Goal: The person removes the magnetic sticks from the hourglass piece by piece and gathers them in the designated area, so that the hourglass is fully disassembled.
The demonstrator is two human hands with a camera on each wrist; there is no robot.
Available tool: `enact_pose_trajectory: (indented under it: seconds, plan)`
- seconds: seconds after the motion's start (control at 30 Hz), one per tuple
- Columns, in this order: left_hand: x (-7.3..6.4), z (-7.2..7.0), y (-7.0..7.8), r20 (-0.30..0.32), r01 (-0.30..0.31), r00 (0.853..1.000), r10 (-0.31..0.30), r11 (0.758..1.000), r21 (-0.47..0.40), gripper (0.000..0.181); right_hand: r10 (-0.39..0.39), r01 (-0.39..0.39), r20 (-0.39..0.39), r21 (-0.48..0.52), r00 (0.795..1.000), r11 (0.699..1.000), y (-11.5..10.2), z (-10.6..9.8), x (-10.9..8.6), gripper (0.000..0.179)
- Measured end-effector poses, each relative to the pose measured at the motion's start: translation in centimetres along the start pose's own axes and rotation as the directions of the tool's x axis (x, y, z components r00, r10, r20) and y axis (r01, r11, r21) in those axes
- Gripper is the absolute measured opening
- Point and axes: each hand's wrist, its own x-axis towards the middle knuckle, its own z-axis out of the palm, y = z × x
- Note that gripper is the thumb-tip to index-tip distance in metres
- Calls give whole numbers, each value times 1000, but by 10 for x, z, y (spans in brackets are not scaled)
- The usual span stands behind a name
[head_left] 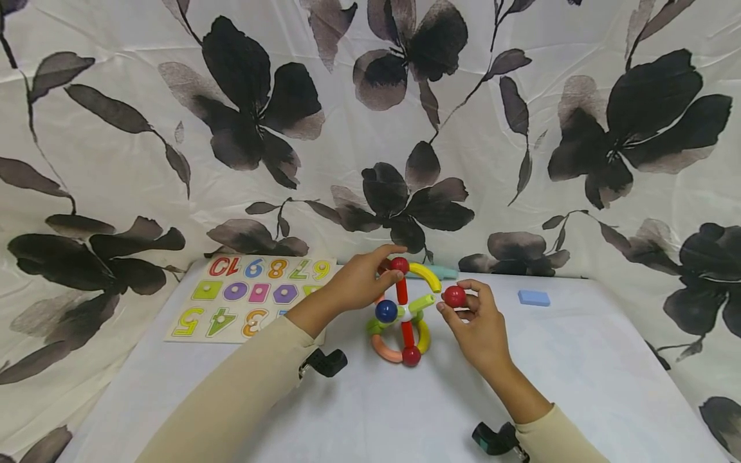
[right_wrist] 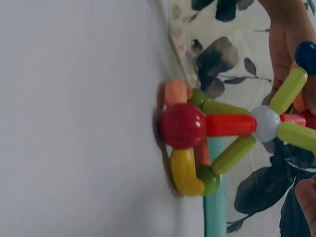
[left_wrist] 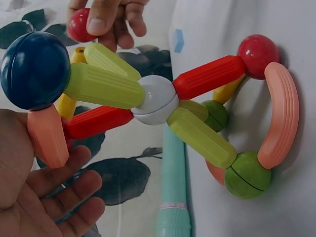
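A ball-and-rod toy structure (left_wrist: 155,100) stands on the table, its green, red, yellow and salmon rods joined by coloured balls around a white centre ball (right_wrist: 265,123). My left hand (head_left: 365,280) holds its upper red ball (head_left: 399,264) between thumb and fingers; a salmon rod partly hides that grip in the left wrist view. A blue ball (head_left: 386,311) sits on the near upper side. To the right, my right hand (head_left: 483,328) pinches a loose red ball (head_left: 454,296), apart from the structure and near the end of a light green rod (head_left: 422,303).
A number and shape board (head_left: 239,312) lies at the left, partly under my left forearm. Behind the structure is a teal stick-like object (left_wrist: 174,197). A small blue block (head_left: 534,298) lies at the right. Floral cloth (head_left: 503,141) hangs behind the white table (head_left: 567,360).
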Motion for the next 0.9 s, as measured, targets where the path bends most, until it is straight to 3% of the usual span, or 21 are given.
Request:
enact_pose_trajectory:
  seconds: [0.37,0.6,0.77,0.9]
  plan:
    - [-2,2,-7,-8,7,1000,-8,999,-44,54,-56,44,-64,-166,996,985,29,-21,18,52]
    - [-5,2,-8,-38,-6,999,3,998,-62,52,-42,36,-19,-255,999,966,51,-30,35,49]
    - [-6,2,-8,-47,-16,999,12,998,-68,51,-4,6,6,-287,1000,958,67,-35,46,49]
    - [-6,2,-9,-48,-22,999,19,997,-80,50,70,-55,41,-293,997,954,79,-36,52,48]
